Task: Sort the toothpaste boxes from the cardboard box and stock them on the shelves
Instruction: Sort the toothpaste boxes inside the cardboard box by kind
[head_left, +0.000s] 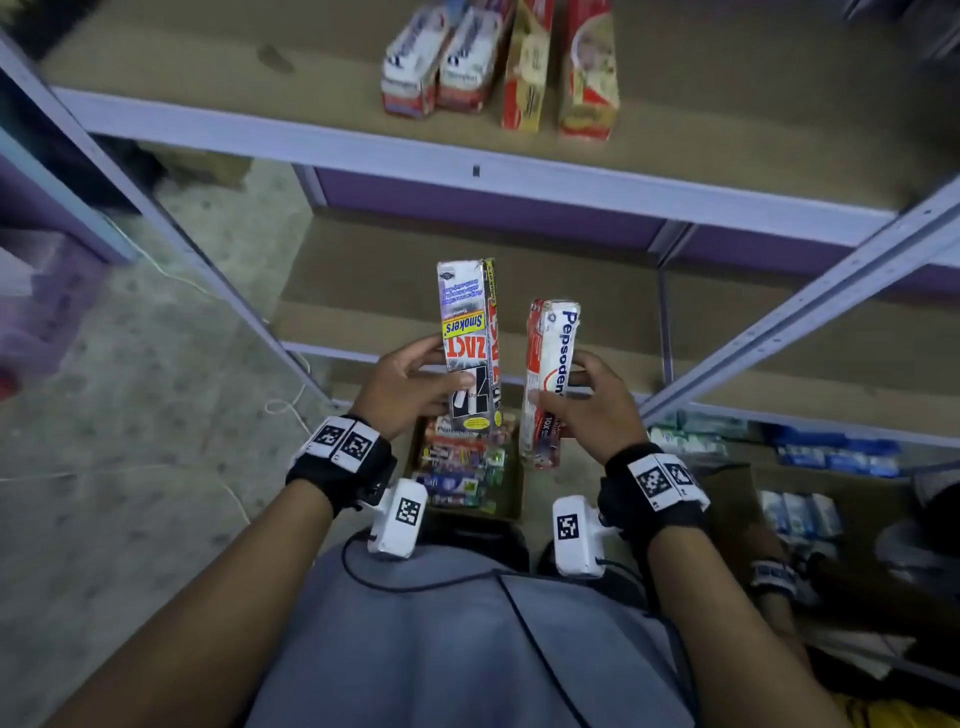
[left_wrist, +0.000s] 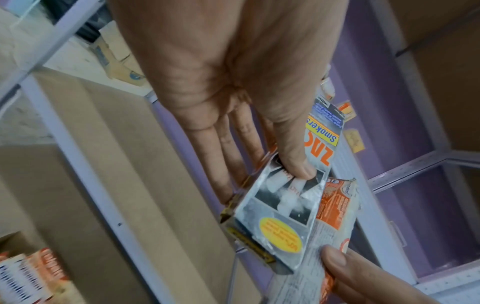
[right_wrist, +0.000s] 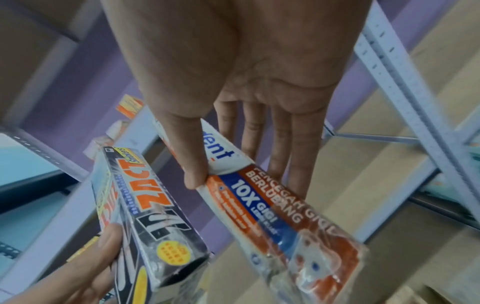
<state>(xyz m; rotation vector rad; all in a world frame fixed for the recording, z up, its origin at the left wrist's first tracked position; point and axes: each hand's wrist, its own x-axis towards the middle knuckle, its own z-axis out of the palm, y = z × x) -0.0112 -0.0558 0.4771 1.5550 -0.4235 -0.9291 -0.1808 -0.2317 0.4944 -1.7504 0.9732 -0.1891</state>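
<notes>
My left hand (head_left: 410, 379) holds a grey Zact Smokers toothpaste box (head_left: 467, 332) upright, thumb across its front (left_wrist: 298, 164) and fingers behind it. My right hand (head_left: 592, 400) holds a red and white Pepsodent box (head_left: 550, 374) beside it, thumb on one edge (right_wrist: 194, 176) and fingers behind. Both boxes (right_wrist: 145, 216) (right_wrist: 272, 205) hang side by side above an open cardboard box (head_left: 511, 493) on the floor, filled with several mixed toothpaste boxes. On the upper shelf (head_left: 208, 78) stand several stocked boxes (head_left: 498, 62).
Grey metal shelf uprights (head_left: 800, 322) frame the bay. The lower shelf board (head_left: 363, 270) lies behind the held boxes. Blue and green packs (head_left: 810, 447) sit on a low shelf at the right. A cable (head_left: 280, 405) trails over the speckled floor at left.
</notes>
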